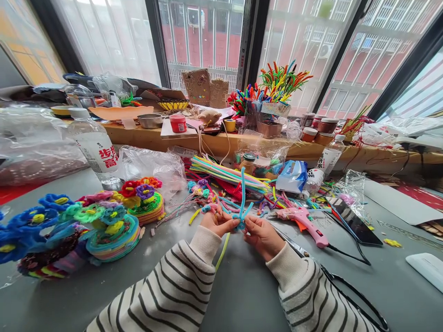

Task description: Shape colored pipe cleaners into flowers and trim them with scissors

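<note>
Fingers pinched closed, a person's left hand (219,225) and right hand (264,236) grip a light-blue pipe-cleaner piece (241,216) between them above a gray table (242,295), a pink glue gun (306,221) (black cord attached) lying near the right.

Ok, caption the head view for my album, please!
Left hand and right hand hold blue fuzzy stems near a pink glue gun.

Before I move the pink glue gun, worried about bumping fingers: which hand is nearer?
Right. The right hand is near the nozzle end of the pink glue gun; the left hand is farther to the left.
</note>
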{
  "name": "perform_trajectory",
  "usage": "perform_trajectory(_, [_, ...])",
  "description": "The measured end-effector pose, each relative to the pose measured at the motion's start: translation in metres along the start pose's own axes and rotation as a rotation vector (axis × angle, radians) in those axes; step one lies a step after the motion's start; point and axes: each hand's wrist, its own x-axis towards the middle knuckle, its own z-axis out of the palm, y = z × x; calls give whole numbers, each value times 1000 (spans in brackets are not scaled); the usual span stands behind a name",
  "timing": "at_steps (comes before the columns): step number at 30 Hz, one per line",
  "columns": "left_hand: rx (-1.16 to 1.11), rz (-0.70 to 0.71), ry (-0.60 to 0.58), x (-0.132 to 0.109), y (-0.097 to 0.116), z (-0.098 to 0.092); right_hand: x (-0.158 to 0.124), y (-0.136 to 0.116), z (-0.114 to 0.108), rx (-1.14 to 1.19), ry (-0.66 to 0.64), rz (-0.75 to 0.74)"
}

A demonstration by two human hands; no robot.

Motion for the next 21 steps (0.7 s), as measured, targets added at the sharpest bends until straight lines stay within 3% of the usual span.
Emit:
perform_trajectory(9, [-25,-93,102,1,-3,1,1,2,-2,-14,2,-52])
perform_trajectory(14, [75,-67,77,-1,2,2,1,2,0,-28,53,0])
perform_trajectory(21, [112,-77,17,-1,4,0,0,3,-1,-34,27,19])
